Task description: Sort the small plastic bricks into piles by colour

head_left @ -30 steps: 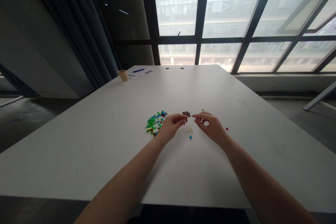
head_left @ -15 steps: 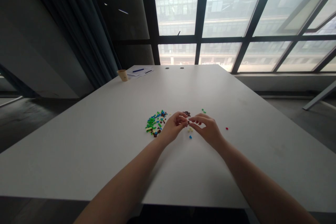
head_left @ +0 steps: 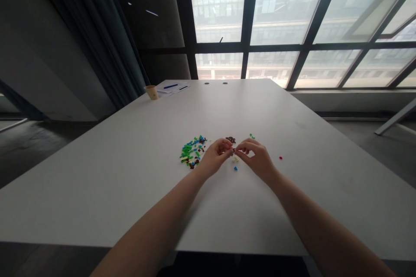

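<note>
**Left hand (head_left: pixel 214 156) and right hand (head_left: pixel 255 158) have closed in on a tiny dark brick (head_left: pixel 233 150)**

Since the earlier frames the two hands have come together, and the gap that once stood between them is gone. The fingertips of both now meet in a pinch over the middle of the white table (head_left: pixel 130 173), closed around the dark brick. The piece is so small and so covered by the fingers that its exact shape can't be made out, and neither can which hand bears most of the grip.

The left hand lies just beside a mixed heap of small plastic bricks (head_left: pixel 191 152) – mostly green and blue, with some brown and yellow. Just above the fingertips sits a small cluster of dark brown bricks (head_left: pixel 230 140). Below them, near the right hand, are pale yellow bricks (head_left: pixel 235 160) and a single blue brick (head_left: pixel 235 168). Farther out lie a few green bricks (head_left: pixel 252 136) and a lone red brick (head_left: pixel 280 157).

At the far end of the table, well apart from the hands, stand a paper cup (head_left: pixel 151 92) and some papers (head_left: pixel 172 88) with a blue pen (head_left: pixel 170 86) on top.
</note>
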The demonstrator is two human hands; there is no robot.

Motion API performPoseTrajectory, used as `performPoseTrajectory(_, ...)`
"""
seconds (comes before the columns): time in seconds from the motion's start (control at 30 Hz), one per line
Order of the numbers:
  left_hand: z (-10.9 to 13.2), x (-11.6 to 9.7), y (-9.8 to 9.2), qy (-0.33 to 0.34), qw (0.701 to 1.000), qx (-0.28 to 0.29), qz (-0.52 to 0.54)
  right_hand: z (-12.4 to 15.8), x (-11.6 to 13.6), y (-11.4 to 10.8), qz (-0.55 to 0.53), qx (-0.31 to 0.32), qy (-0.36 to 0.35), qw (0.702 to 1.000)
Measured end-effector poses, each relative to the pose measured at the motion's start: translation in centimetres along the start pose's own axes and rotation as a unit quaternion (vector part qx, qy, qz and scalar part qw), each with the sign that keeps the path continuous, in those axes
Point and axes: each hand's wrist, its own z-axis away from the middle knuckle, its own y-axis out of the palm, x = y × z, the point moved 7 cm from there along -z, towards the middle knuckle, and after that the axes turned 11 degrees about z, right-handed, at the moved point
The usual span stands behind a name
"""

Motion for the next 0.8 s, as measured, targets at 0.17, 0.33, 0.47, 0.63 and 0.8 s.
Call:
performPoseTrajectory(0.17, 0.0, -0.1, 0.0, -0.005, 1.000, -0.003, -0.013, 0.0, -0.3, 0.3, -0.008, 0.014, 0.001, 1.000)
performPoseTrajectory(0.33, 0.0, 0.0, -0.1, -0.002, 1.000, -0.006, -0.007, 0.0, -0.3, 0.1, -0.006, 0.008, 0.001, 1.000)
performPoseTrajectory(0.47, -0.1, 0.2, -0.1, 0.004, 1.000, -0.003, -0.021, 0.1, 0.0, 0.1, 0.001, 0.005, -0.003, 1.000)
performPoseTrajectory(0.63, -0.1, -0.4, -1.1, 0.020, 0.984, -0.037, -0.173, 0.0, -1.5, -0.2, 0.057, -0.006, 0.033, 0.998)
performPoseTrajectory(0.8, 0.1, -2.0, -3.8, 0.015, 0.830, -0.102, -0.549, 0.0, -6.1, 0.2, 0.165, 0.036, 0.137, 0.976)
